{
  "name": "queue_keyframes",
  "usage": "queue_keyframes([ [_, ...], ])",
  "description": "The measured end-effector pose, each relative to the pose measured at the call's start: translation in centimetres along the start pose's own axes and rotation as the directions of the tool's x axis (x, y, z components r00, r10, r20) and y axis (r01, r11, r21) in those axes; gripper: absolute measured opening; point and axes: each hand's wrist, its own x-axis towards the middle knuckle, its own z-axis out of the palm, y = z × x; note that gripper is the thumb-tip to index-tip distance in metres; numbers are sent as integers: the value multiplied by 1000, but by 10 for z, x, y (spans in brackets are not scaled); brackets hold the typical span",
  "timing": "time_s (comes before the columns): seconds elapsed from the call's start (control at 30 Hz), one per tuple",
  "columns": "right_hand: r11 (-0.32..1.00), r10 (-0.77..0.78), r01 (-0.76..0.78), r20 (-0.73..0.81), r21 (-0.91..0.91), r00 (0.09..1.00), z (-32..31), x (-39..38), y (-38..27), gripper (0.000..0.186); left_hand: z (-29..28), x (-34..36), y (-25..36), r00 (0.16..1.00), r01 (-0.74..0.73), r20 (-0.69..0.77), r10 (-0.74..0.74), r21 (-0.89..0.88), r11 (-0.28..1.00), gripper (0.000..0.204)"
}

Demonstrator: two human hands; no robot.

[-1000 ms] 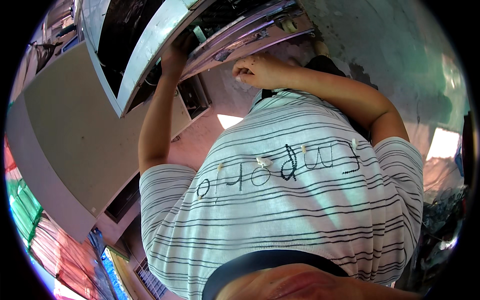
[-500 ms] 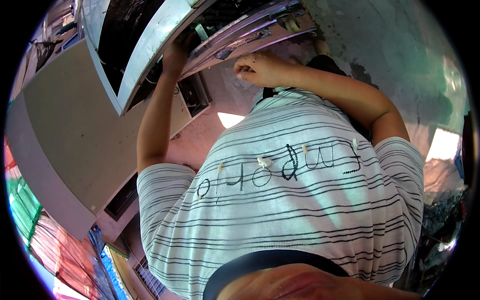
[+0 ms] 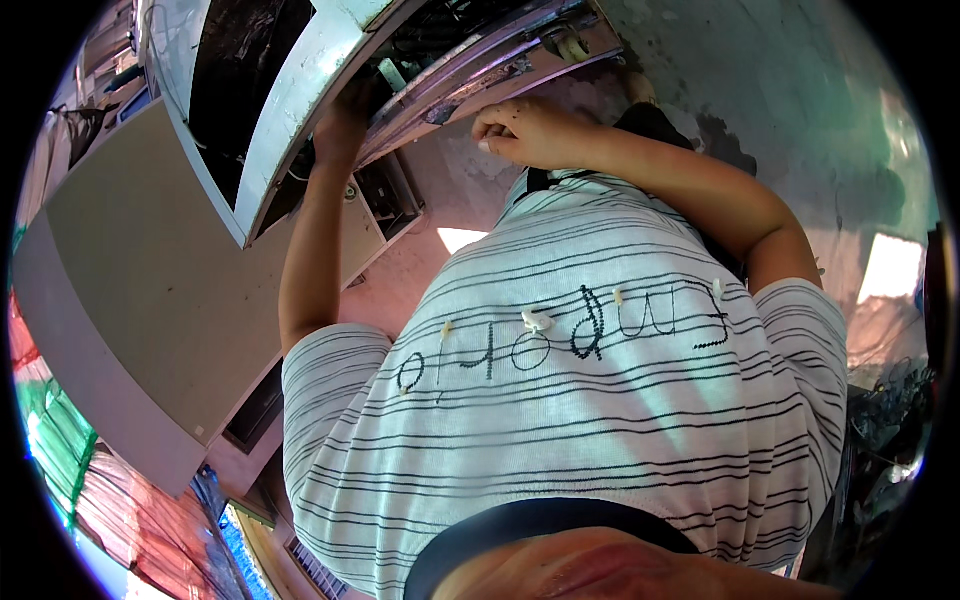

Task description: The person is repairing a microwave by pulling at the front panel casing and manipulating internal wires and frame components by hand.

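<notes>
My left hand (image 3: 340, 128) reaches into the dark inside of a white metal casing (image 3: 305, 85). Its fingers are lost in shadow, so what they touch cannot be made out. A small pale green metal strip (image 3: 391, 73) shows just beside that hand. Along the casing's near side runs a long, worn panel (image 3: 480, 85) with scuffed, purplish edges. My right hand (image 3: 520, 130) hovers or rests just off this panel, fingers curled in and dark specks on its back. Nothing shows in it.
A large beige flat-topped cabinet (image 3: 150, 260) stands at the left. A round fitting (image 3: 568, 45) sits at the panel's far end. Stained concrete floor (image 3: 780, 120) stretches to the right. Red and green sheeting (image 3: 60, 440) hangs at lower left, and dark clutter (image 3: 890, 420) lies at the right.
The view has shifted slightly. My left hand has drawn a little nearer to me but stays inside the casing. My right hand keeps nearly the same curled pose.
</notes>
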Motion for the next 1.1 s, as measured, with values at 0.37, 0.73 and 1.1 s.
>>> queue_keyframes([
  [0.37,1000,6,-6,46,-5,999,3,4,-5,20,13,1,-7,996,14,-82,-28,-160,987,29],
  [0.73,1000,-25,26,80,-13,996,14,7,-3,19,8,4,4,946,-113,-323,3,-321,940,29],
  [1.1,1000,-13,14,48,-13,999,7,6,-4,20,14,6,-7,991,-9,-129,-45,-387,922,30],
])
